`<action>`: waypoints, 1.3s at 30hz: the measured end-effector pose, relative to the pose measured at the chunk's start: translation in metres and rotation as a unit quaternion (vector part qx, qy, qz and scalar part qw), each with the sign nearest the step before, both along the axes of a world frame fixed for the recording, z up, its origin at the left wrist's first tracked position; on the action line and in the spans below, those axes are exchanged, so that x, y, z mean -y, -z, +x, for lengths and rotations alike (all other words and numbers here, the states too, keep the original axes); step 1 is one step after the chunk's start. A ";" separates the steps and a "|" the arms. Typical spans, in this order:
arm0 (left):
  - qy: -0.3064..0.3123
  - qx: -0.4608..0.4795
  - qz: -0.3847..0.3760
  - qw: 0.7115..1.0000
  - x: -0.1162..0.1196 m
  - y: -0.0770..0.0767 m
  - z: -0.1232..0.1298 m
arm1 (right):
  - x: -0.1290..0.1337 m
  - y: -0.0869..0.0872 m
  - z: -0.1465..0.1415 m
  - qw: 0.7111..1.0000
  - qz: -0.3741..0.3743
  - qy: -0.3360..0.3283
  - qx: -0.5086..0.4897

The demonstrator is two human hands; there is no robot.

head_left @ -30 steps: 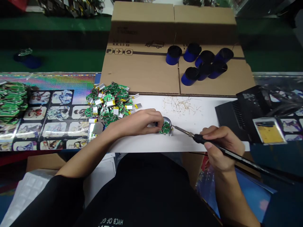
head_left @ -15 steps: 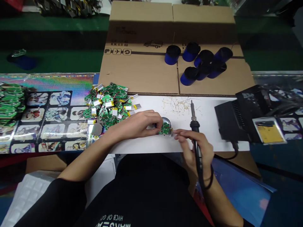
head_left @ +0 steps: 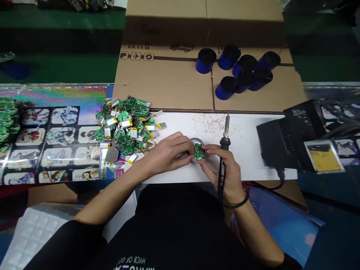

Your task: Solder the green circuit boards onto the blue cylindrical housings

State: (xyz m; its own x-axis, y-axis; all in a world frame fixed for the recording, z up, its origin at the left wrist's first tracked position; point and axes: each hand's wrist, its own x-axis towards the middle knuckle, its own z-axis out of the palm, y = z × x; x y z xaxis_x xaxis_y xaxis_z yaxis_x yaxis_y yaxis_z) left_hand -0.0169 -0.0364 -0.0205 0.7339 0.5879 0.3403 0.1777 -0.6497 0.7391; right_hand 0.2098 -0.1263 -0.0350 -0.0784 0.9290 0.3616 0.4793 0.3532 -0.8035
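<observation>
Between my hands, over the white work surface (head_left: 174,176), is a small green circuit board (head_left: 199,151). My left hand (head_left: 176,152) pinches its left edge. The fingertips of my right hand (head_left: 225,165) touch its right side, while a black soldering iron (head_left: 223,153) rests in the same hand with its metal tip pointing away from me. Just behind the board shows part of a dark ring-shaped object (head_left: 197,140), mostly covered. A heap of green boards with silver battery cells (head_left: 126,125) lies left of my left hand.
Several blue cylinders with black tops (head_left: 205,65) stand on a cardboard sheet (head_left: 168,86) at the back. Thin wire scraps (head_left: 212,124) lie behind my hands. At right are a black soldering station (head_left: 275,142) and a yellow sponge tray (head_left: 324,158). More green boards (head_left: 8,120) are at far left.
My right hand has moved left and closed in on the board, bringing the soldering iron along. The battery cell beside the board is no longer visible there. The view has shifted slightly.
</observation>
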 end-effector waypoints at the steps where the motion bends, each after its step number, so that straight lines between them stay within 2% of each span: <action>1: -0.010 0.013 0.007 1.000 0.002 0.003 0.001 | -0.001 0.000 0.002 1.000 -0.002 -0.007 -0.002; 7: -0.022 0.031 0.013 0.999 0.003 0.006 0.005 | -0.003 0.003 0.009 1.000 -0.003 -0.025 -0.005; 15: -0.019 0.043 -0.020 0.999 0.000 0.010 0.005 | -0.005 0.002 0.009 1.000 0.000 -0.023 -0.004; 20: -0.047 0.043 -0.027 0.998 0.001 0.014 0.007 | -0.011 0.000 0.013 0.999 -0.009 -0.041 -0.001; 28: -0.087 0.062 0.042 0.993 0.002 0.017 0.009 | -0.021 -0.003 0.019 0.998 -0.009 -0.067 -0.005; 32: -0.069 0.062 0.050 0.994 0.003 0.017 0.009 | -0.024 -0.008 0.019 0.997 -0.005 -0.071 0.011; 36: -0.057 0.050 0.040 0.996 0.004 0.018 0.009 | -0.021 -0.014 0.014 0.997 0.005 -0.060 0.041; 39: -0.058 0.050 0.036 0.996 0.005 0.019 0.009 | -0.017 -0.015 0.004 0.998 0.037 -0.019 0.043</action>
State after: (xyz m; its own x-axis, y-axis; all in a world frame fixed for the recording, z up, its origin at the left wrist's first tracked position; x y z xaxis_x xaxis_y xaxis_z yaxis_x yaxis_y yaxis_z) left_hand -0.0077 -0.0410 -0.0395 0.6229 0.6381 0.4525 0.1828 -0.6812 0.7090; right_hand 0.2136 -0.1096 -0.0204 -0.1467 0.8960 0.4191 0.5303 0.4289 -0.7313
